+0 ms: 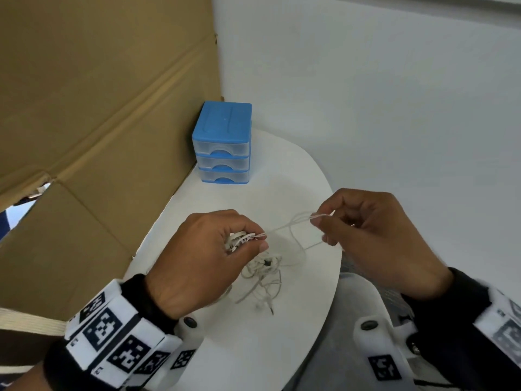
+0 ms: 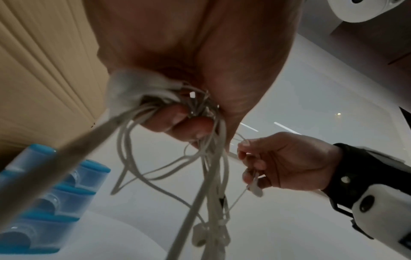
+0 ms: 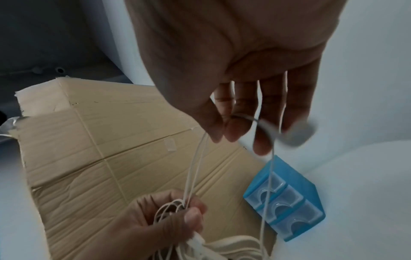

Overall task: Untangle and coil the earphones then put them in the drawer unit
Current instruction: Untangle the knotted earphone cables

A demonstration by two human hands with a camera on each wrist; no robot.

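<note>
Held between both hands above the white table [image 1: 253, 348]: white earphones [image 1: 263, 268], a gathered bundle gripped in the left hand [image 1: 208, 249], two strands stretched across to the right hand [image 1: 375, 238], pinched there between thumb and forefinger. Rest of the tangle hanging below the left hand, on the near side of the blue drawer unit [image 1: 222, 142], all three drawers closed. Seen only from the left wrist: earbuds dangling at the end of the loops, and an earbud [image 2: 255, 186] caught in the lower fingers of the right hand. Seen only from the right wrist: cardboard [image 3: 100, 149] spreading wide behind the drawer unit. Hands apart, knuckles up, left fingers curled tight.
</note>
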